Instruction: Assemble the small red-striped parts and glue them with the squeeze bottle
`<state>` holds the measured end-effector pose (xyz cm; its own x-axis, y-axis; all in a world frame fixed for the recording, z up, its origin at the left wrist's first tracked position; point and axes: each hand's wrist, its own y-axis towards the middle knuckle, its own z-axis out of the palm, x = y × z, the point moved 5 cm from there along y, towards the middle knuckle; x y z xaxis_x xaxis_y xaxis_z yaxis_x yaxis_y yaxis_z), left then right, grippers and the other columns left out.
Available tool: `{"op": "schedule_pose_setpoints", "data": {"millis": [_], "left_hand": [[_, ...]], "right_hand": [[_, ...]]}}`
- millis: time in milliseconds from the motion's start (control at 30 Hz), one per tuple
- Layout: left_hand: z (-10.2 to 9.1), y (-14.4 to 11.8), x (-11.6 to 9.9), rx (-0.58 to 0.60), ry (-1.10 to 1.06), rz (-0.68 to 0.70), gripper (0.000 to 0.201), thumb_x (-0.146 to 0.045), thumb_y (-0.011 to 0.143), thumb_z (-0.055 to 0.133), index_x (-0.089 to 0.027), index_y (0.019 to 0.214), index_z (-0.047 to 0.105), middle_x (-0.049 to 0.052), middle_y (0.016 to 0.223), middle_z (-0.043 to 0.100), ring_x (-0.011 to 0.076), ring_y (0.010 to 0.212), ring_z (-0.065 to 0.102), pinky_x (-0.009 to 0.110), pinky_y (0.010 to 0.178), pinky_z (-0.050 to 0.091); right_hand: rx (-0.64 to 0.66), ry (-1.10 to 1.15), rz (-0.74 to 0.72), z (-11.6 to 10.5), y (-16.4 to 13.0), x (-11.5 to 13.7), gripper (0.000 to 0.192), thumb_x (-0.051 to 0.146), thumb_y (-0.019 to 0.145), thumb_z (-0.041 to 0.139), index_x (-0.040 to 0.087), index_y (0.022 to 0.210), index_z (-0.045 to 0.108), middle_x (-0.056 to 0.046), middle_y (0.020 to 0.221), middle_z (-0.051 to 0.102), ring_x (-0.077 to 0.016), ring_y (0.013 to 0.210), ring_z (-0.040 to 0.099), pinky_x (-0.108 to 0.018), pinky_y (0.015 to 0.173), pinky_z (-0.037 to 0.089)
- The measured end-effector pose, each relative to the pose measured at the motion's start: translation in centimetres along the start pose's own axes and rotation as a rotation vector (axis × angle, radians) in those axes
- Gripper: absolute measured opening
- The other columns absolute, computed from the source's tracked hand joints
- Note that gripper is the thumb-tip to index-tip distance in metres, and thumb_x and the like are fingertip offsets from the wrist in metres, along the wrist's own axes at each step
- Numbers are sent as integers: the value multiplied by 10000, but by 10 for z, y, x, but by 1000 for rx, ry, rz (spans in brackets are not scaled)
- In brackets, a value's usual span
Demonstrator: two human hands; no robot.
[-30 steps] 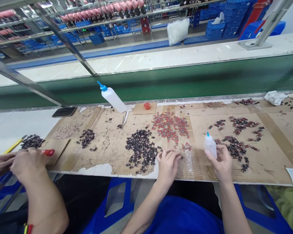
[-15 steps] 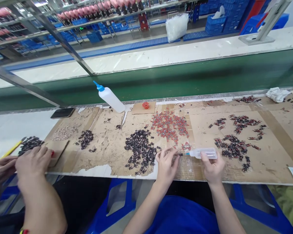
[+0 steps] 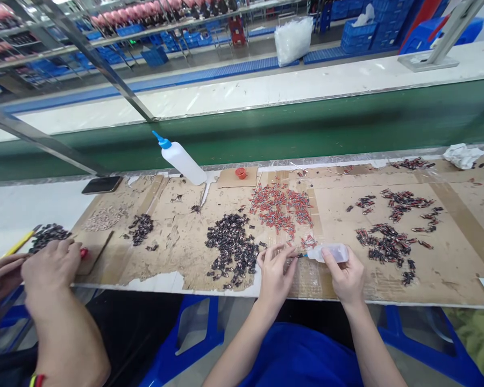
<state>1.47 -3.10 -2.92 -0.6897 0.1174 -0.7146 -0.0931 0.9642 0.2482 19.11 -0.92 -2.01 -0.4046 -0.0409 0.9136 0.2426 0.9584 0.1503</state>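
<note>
Held sideways in my right hand [image 3: 347, 271] is a small clear squeeze bottle [image 3: 329, 252], its thin blue tip pointing left. My left hand [image 3: 277, 267] pinches a small dark part [image 3: 294, 255] close to that tip. Whether tip and part touch, I cannot tell. Left of my left hand lies a heap of small black parts [image 3: 232, 247]. Beyond my hands is a spread of small red parts with metal ends [image 3: 280, 207]. To the right of the bottle are groups of joined black-and-red pieces [image 3: 387, 244].
A larger white bottle with a blue nozzle [image 3: 183, 163] leans near the back edge. A red cap [image 3: 241, 173] sits on a cardboard piece. At far left a co-worker's hands [image 3: 50, 266] work beside a phone [image 3: 101, 185] and a yellow knife [image 3: 20, 243].
My right hand has moved the squeeze bottle slightly left, bringing its tip closer to the part in my left hand. My left hand stays almost still.
</note>
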Motion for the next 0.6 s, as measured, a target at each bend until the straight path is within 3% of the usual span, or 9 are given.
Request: {"op": "schedule_pose_setpoints", "data": {"millis": [367, 600], "left_hand": [[0, 0, -2, -28, 62, 8, 244, -110, 797, 668, -238, 1005, 649, 11, 881, 765, 233, 1035, 619, 409, 923, 288], [-2, 0, -5, -65, 125, 67, 223, -119, 790, 689, -245, 973, 670, 0, 845, 766, 225, 1016, 633, 398, 917, 293]], "right_hand": [[-56, 29, 26, -3, 0, -3, 342, 514, 759, 646, 180, 693, 613, -10, 609, 645, -151, 541, 572, -256, 546, 453], [1, 52, -2, 0, 1, -3, 322, 480, 763, 652, 180, 665, 591, 14, 571, 597, -130, 511, 527, -240, 514, 429]]}}
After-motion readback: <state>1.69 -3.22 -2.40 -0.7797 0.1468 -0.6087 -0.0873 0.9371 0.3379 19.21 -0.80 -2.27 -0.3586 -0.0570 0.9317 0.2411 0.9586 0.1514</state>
